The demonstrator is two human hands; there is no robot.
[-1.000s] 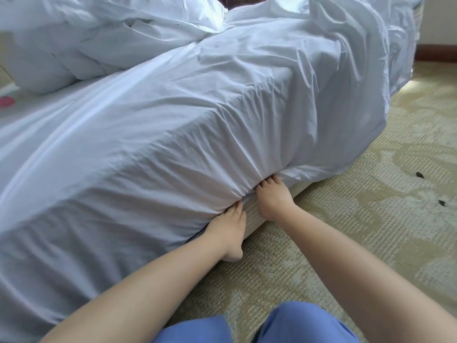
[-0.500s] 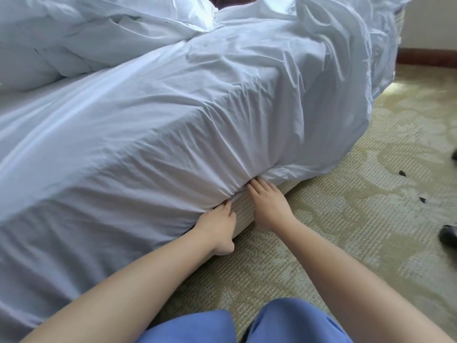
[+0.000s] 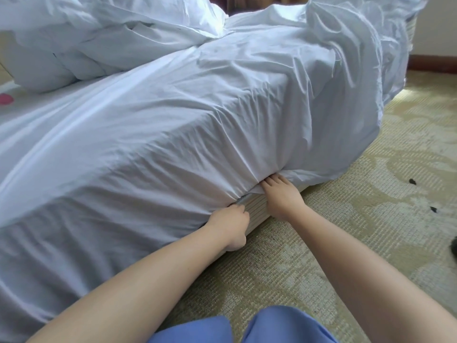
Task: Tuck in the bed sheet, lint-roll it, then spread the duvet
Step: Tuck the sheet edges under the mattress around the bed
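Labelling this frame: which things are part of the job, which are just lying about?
Job: sheet, duvet, bed base, left hand and right hand at the sheet's edge.
Lying about: pink thing, dark specks on the carpet.

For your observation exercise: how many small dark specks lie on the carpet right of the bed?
2. One dark speck lies on the carpet at right; the other speck sits just below it. Others may lie outside the view.

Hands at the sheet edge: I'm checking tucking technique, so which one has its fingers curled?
The left hand: its fingers curl at the bed sheet edge, while the right hand lies flat, fingers straight.
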